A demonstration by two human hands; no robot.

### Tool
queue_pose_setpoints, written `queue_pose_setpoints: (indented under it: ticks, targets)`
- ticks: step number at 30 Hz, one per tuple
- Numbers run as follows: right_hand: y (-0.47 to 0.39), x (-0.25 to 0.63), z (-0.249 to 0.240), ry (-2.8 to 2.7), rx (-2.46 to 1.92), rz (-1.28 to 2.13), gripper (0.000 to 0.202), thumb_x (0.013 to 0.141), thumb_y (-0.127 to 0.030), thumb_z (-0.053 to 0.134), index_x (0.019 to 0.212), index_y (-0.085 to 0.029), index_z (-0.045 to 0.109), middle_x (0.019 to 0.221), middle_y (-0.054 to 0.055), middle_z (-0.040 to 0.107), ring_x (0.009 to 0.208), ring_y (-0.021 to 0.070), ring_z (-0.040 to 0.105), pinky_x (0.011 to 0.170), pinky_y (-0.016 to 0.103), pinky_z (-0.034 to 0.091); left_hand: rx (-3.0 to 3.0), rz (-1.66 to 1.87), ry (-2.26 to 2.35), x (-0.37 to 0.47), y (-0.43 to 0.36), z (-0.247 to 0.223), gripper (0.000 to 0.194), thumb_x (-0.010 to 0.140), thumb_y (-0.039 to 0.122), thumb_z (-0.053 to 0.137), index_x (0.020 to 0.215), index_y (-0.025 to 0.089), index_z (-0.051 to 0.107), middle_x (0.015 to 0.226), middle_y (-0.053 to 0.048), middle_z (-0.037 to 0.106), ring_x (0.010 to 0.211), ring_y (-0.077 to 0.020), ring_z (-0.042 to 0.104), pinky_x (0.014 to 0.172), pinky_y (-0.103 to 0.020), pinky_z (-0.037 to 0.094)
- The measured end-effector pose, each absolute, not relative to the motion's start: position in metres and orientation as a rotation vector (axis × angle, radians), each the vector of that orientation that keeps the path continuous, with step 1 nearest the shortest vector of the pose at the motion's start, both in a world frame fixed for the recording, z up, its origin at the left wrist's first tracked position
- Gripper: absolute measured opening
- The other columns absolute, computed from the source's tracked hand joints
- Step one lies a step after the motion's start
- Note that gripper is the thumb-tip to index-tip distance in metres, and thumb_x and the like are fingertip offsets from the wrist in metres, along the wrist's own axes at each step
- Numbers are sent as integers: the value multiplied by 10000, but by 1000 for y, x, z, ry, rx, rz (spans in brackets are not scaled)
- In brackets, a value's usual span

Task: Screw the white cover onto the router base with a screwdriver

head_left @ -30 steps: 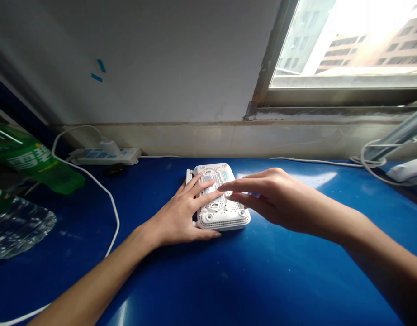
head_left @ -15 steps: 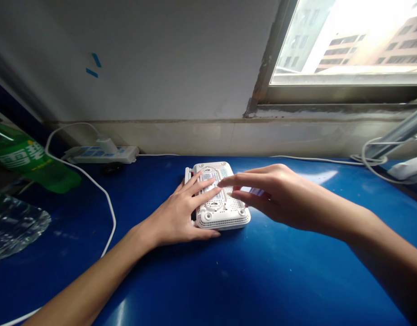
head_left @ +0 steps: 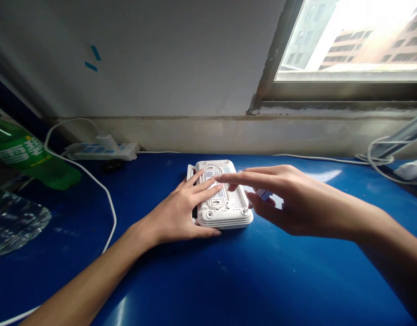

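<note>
A white router-like box point(head_left: 225, 219) with round feet, vent holes and a label lies on the blue table point(head_left: 208, 280). Across its left part rests my left hand point(head_left: 181, 210), fingers spread over the label and thumb along the near edge. My right hand point(head_left: 279, 194) hovers at the box's right side, index finger stretched over the label near my left fingertips, thumb apart below. Something pale bluish-white point(head_left: 264, 194) shows behind my right thumb, partly hidden by the fingers; whether it is held I cannot make out.
At the left stand a green bottle point(head_left: 35, 158) and a clear bottle point(head_left: 15, 222). A power strip point(head_left: 123, 151) with a plugged-in white cable point(head_left: 110, 203) lies by the wall, a dark round object point(head_left: 112, 165) before it. Coiled cable point(head_left: 374, 158) and a grey post point(head_left: 405, 136) are at the right.
My right thumb has moved away from the index finger, down and to the right. The index fingertip has shifted slightly left over the box. My left hand stays on the box.
</note>
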State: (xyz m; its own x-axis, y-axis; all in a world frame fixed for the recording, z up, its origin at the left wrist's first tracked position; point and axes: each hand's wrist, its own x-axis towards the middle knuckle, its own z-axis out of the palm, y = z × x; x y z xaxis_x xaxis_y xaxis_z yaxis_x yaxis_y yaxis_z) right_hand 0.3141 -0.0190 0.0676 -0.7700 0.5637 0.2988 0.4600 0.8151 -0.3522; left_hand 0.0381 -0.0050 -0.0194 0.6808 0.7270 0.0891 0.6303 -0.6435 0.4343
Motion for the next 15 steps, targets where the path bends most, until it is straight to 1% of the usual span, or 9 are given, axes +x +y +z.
queue_pose_setpoints:
  ticks: [2, 3, 6, 7, 8, 10, 13, 14, 15]
  targets:
    - [-21, 315, 70, -2621, -757, 396, 707, 902, -65, 632, 1563, -296, 533, 1365, 59, 735, 978, 195, 762, 775, 247, 553, 2535, 361, 1046, 37, -5, -20, 1036, 827, 704, 792, 1676, 294, 363, 1757, -11, 278, 1663, -377, 66, 1336, -610, 206]
    - [-22, 314, 71, -2624, -763, 407, 676, 910, -89, 646, 1548, -291, 550, 1330, 62, 747, 927, 190, 760, 755, 249, 549, 2537, 361, 1041, 37, -5, -21, 1033, 833, 708, 784, 1679, 301, 354, 1760, -7, 268, 1664, -372, 59, 1337, -607, 201]
    - [-20, 312, 70, -2614, -801, 407, 372, 1010, -217, 652, 1376, -276, 687, 1118, 46, 807, 765, 163, 737, 660, 244, 510, 2524, 342, 1042, 36, -5, -20, 1010, 850, 723, 758, 1681, 326, 343, 1770, 11, 237, 1666, -362, 34, 1343, -594, 188]
    - [-19, 312, 69, -2609, -817, 401, 306, 1036, -250, 643, 1334, -278, 708, 1045, 32, 815, 727, 155, 728, 634, 240, 495, 2516, 332, 1046, 37, -5, -20, 1001, 856, 725, 750, 1681, 334, 341, 1772, 14, 234, 1666, -362, 29, 1343, -594, 187]
    - [-18, 313, 68, -2602, -832, 392, 293, 1051, -259, 630, 1332, -286, 707, 1010, 22, 817, 719, 150, 727, 626, 236, 488, 2511, 324, 1049, 37, -6, -20, 993, 863, 725, 742, 1683, 336, 337, 1772, 13, 238, 1665, -363, 30, 1343, -595, 188]
    - [-17, 314, 66, -2588, -845, 367, 393, 1044, -195, 609, 1418, -307, 650, 1078, 20, 815, 801, 157, 749, 666, 230, 502, 2512, 318, 1053, 38, -7, -19, 986, 878, 724, 726, 1687, 324, 329, 1769, -1, 257, 1666, -359, 50, 1342, -590, 198]
    - [-19, 317, 68, -2601, -800, 382, 622, 946, -78, 622, 1521, -306, 555, 1314, 46, 753, 1016, 190, 748, 785, 237, 536, 2531, 332, 1049, 39, -8, -21, 963, 908, 720, 693, 1691, 299, 323, 1772, -19, 256, 1669, -342, 62, 1347, -567, 202]
    - [-20, 317, 69, -2607, -784, 399, 641, 920, -67, 630, 1515, -294, 561, 1338, 54, 739, 1037, 198, 741, 807, 243, 540, 2534, 338, 1046, 39, -8, -21, 959, 914, 722, 683, 1692, 295, 321, 1775, -21, 246, 1670, -340, 50, 1348, -565, 197]
    - [-20, 317, 70, -2611, -778, 415, 616, 912, -77, 640, 1491, -280, 586, 1310, 59, 747, 1003, 197, 742, 795, 247, 542, 2532, 344, 1044, 39, -8, -22, 959, 916, 726, 677, 1694, 297, 316, 1777, -20, 234, 1670, -343, 35, 1348, -570, 193]
